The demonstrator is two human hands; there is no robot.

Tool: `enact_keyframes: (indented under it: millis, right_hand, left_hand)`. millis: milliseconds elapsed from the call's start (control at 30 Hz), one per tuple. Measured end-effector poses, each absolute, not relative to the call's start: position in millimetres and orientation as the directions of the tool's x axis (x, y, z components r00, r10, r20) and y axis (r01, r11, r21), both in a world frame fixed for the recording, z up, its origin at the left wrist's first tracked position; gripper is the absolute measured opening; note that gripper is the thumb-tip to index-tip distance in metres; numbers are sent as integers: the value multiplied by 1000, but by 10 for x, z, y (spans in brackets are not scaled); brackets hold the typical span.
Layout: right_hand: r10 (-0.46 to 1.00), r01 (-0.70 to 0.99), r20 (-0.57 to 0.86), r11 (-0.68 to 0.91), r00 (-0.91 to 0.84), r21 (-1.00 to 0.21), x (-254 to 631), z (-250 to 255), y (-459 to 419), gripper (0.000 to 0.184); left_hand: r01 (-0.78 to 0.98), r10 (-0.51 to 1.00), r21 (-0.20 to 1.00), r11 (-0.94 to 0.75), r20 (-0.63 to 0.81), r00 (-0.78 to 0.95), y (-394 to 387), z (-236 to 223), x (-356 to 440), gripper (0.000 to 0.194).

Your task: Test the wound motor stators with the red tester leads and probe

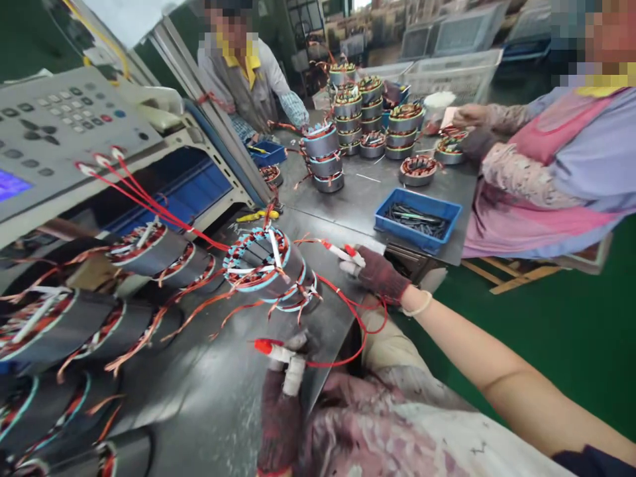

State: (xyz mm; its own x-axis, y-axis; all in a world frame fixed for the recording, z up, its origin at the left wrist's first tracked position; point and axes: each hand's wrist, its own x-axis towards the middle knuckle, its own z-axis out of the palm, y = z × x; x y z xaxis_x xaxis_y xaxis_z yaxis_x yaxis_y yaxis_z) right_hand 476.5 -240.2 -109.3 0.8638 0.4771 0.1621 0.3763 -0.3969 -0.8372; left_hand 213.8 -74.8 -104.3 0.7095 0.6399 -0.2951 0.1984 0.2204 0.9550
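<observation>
My left hand (283,404), in a dark glove with wrapped fingertips, is closed on a red test clip (265,346) above the table's near edge. A red cable runs from that clip toward the right. My right hand (381,273), gloved too, pinches another red-and-white test clip (338,252). Its tip meets a copper lead that reaches out from a motor stator (263,265); whether it grips the lead, I cannot tell. Two stators appear stacked upright there, with blue liners, white ties and loose copper ends hanging down, between my hands and the tester.
A tester with buttons (64,119) stands at left, its red cables running to the stators. More stators (44,324) lie at lower left. Ahead are stacked stators (322,159) and a blue tray of dark pieces (418,222). Two co-workers sit at the far side and right.
</observation>
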Motion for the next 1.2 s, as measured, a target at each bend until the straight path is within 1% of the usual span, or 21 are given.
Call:
enact_keyframes:
  millis: [67, 133, 167, 233, 333, 433, 567, 700, 767, 833, 900, 933, 1000, 1067, 1100, 1167, 1200]
  right_hand:
    - [523, 342, 140, -313, 841, -886, 4687, -1126, -2382, 53]
    - [588, 278, 112, -200, 801, -940, 4697, -1084, -2257, 56]
    - [608, 250, 91, -181, 788, -951, 4737, -1044, -2181, 57]
    - [606, 232, 40, -241, 794, -942, 4853, -964, -2064, 53]
    - [532, 241, -22, -420, 847, -875, 4981, -947, -2069, 47]
    - [525, 224, -83, -494, 847, -840, 4984, -1069, -2190, 46]
    - [534, 224, -137, -555, 834, -801, 4991, -1187, -2110, 42]
    - [571, 234, -169, -563, 803, -792, 5112, -1121, -1826, 45]
    - [592, 269, -156, -565, 791, -780, 5129, -1092, -1796, 47]
    - [602, 323, -119, -573, 790, -754, 5043, -1109, -1892, 47]
    - [577, 391, -31, -591, 816, -706, 4836, -1164, -2084, 50]
    - [553, 440, 57, -593, 831, -675, 4696, -1192, -2198, 51]
    - [526, 591, 305, -546, 794, -595, 4388, -1218, -2408, 46]
    - [605, 783, 504, -404, 616, -472, 4094, -1188, -2538, 40]
    - [669, 861, 551, -314, 499, -399, 3969, -1159, -2561, 39]
    - [769, 957, 578, -156, 273, -244, 3782, -1101, -2534, 42]
    - [791, 979, 582, -108, 189, -171, 3722, -1084, -2499, 45]
  left_hand:
    - [209, 570, 913, 350, -385, 726, -827, -1010, 1970, 52]
    - [219, 519, 885, 410, -424, 742, -925, -969, 1870, 49]
    - [220, 501, 882, 417, -425, 754, -975, -948, 1845, 47]
    - [213, 469, 883, 419, -411, 782, -1059, -921, 1832, 43]
    - [194, 431, 868, 456, -406, 806, -1121, -952, 1844, 40]
    - [176, 446, 823, 540, -456, 770, -1135, -1051, 1845, 41]
    - [198, 462, 778, 596, -534, 708, -1149, -1127, 1846, 40]
    - [224, 463, 780, 585, -548, 697, -1126, -1113, 1838, 42]
    - [218, 480, 783, 582, -548, 686, -1098, -1114, 1814, 45]
    - [190, 511, 781, 595, -550, 660, -1065, -1124, 1787, 47]
    - [155, 545, 774, 614, -558, 626, -1018, -1134, 1783, 49]
    - [137, 560, 773, 620, -558, 612, -982, -1137, 1798, 48]
    - [96, 582, 775, 624, -543, 605, -866, -1141, 1867, 47]
    - [37, 593, 771, 635, -518, 617, -696, -1151, 1970, 47]
    - [3, 599, 764, 645, -508, 619, -603, -1159, 2024, 46]
    - [-63, 619, 749, 660, -494, 610, -440, -1174, 2113, 44]
    - [-93, 635, 747, 658, -484, 602, -382, -1179, 2139, 44]
